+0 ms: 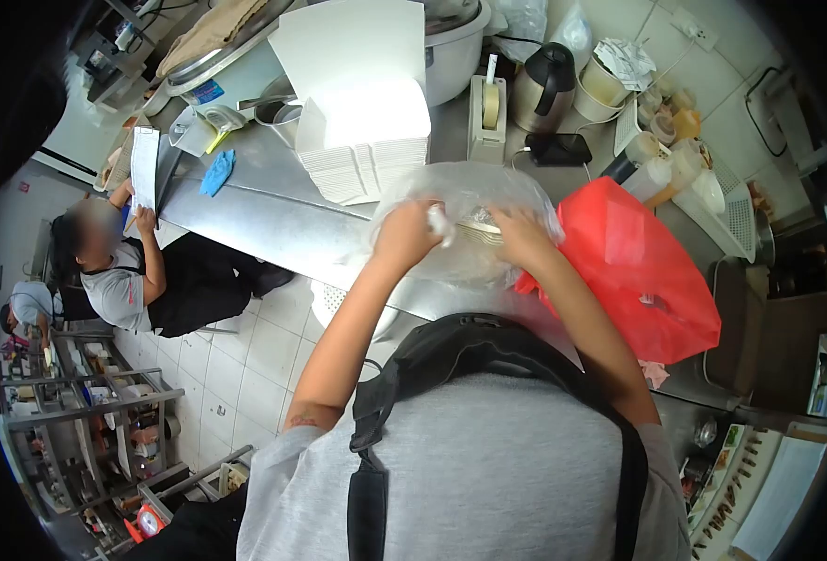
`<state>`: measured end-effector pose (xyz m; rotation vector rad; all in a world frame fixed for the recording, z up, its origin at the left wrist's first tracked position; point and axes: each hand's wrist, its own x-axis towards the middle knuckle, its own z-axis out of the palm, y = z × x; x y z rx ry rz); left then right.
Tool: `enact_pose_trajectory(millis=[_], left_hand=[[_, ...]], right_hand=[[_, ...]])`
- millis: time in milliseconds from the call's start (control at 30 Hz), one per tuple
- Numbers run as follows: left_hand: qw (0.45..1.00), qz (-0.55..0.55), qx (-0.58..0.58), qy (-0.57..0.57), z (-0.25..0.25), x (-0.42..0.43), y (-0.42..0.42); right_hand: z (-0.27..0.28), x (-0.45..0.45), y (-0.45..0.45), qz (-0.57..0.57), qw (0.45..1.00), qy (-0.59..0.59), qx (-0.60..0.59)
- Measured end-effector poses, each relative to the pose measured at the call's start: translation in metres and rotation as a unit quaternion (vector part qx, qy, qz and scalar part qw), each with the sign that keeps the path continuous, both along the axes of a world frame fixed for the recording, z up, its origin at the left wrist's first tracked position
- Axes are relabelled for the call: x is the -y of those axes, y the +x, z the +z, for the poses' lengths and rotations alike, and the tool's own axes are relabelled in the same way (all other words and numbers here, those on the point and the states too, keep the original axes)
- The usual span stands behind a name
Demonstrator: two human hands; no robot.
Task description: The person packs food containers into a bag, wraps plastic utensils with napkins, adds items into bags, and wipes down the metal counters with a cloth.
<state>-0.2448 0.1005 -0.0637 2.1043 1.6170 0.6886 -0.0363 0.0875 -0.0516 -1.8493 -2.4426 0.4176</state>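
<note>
A large clear plastic bag [460,182] lies spread at the front of the steel counter. My left hand [410,236] is closed on a bunched white piece of its plastic. Pale round containers or lids [481,227], apparently stacked, show through the bag between my hands. My right hand [526,239] curls its fingers over the bag beside the stack; whether it also grips the containers I cannot tell. Just right of that hand sits a bulging red plastic bag [633,266], its contents hidden.
Nested white takeout boxes [365,154] stand behind my left hand. Farther back are a tape dispenser [488,117], a kettle [542,89] and a black device [559,149]. Squeeze bottles [652,175] line the right side. At left, a person [119,271] holds a clipboard [144,173].
</note>
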Motion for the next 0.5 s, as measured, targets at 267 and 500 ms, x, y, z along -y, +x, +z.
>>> enact_pose_trajectory(millis=[267,500], left_hand=[[0.917,0.045,0.384,-0.101,-0.014,0.03,-0.035],[0.488,0.083,0.797,-0.345,-0.095,0.015,-0.058]], right_hand=[[0.02,0.005,-0.02,0.131,0.955,0.093,-0.25],[-0.05,0.008,-0.049,0.144,0.944,0.231,-0.184]])
